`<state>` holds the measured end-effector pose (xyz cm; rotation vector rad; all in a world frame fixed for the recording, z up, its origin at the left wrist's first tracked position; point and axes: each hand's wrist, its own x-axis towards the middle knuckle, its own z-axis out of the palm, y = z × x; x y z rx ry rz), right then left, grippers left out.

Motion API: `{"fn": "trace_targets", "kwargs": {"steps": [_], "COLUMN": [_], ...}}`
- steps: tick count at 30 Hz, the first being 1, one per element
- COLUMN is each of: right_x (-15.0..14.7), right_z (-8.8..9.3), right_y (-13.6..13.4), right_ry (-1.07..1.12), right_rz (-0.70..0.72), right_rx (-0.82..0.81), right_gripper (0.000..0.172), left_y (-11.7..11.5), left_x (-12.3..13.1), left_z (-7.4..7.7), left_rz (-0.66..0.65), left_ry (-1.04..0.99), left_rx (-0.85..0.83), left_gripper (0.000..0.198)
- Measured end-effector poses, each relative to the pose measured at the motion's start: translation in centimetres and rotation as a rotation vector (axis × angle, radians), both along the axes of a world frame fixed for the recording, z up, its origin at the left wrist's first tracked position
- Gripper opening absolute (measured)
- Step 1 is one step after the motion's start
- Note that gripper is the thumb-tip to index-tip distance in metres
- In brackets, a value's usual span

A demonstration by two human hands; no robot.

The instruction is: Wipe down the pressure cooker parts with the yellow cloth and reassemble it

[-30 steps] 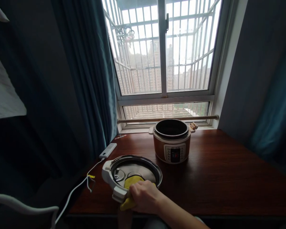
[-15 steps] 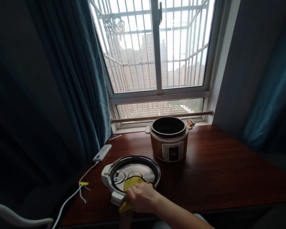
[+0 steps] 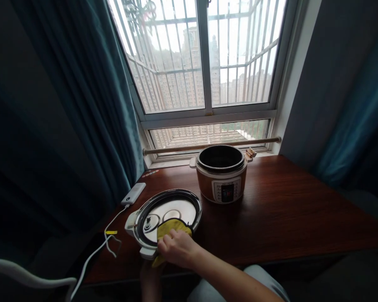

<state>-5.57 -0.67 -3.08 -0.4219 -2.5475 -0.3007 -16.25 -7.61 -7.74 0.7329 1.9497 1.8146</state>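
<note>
The upturned pressure cooker lid (image 3: 193,200) is at the front left of the table, its metal inside facing up and its black seal ring showing. My right hand (image 3: 176,247) is closed on a yellow cloth (image 3: 173,226), pressing it against the lid's near rim. Part of the cloth hangs below the rim near a white handle. My left hand (image 3: 150,274) is in shadow beneath the lid's near edge, its fingers hidden. Behind and to the right stands the brown and white electric pressure cooker (image 3: 204,184), uncovered, with a dark pot inside.
A white power bank (image 3: 134,193) with a white cable (image 3: 113,216) lies left of the lid. Blue curtains (image 3: 91,105) hang beside the table (image 3: 286,209). A barred window (image 3: 208,75) and a rail (image 3: 176,149) are at the back. A thick white tube (image 3: 28,277) crosses the lower left.
The lid now looks more tilted, with its right side drawn leftward. My right hand and the cloth have shifted slightly left along its near rim. The whole view has tipped a little downward.
</note>
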Motion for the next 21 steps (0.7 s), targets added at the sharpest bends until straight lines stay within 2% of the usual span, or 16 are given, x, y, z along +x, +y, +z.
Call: {"fn": "trace_targets", "kwargs": {"steps": [2, 6, 9, 11, 15, 18, 21], "right_x": [-0.4, -1.0, -1.0, -0.7, 0.3, 1.2, 2.3], "right_z": [-0.2, -0.6, -0.6, -0.4, 0.3, 1.1, 2.4], "right_y": [-0.4, -1.4, -2.0, -2.3, -2.3, -2.1, -2.1], "right_ry": [-0.014, -0.029, -0.032, -0.031, -0.009, 0.047, 0.292], "right_rz": [-0.002, 0.015, 0.019, 0.03, 0.078, 0.102, 0.115], "right_rx": [-0.002, -0.028, -0.051, -0.064, -0.117, -0.292, -0.681], "right_gripper": [0.01, 0.014, 0.015, 0.014, 0.012, 0.012, 0.023], "left_y": [-1.1, -2.2, -2.5, -2.8, -3.2, -3.2, -3.1], "left_x": [-0.6, -0.8, -0.4, -0.2, -0.5, -1.0, -1.3], "left_z": [-0.4, -0.3, 0.4, 0.7, 0.5, 0.0, -0.4], "left_rz": [0.051, 0.096, 0.122, 0.148, 0.155, 0.158, 0.151], "left_ry": [-0.119, -0.444, -0.642, -0.652, -0.594, -0.623, -0.663], "left_rx": [-0.005, 0.046, 0.082, 0.075, 0.044, 0.045, 0.063], "left_gripper": [0.025, 0.043, 0.026, 0.016, 0.016, 0.014, 0.016]}}
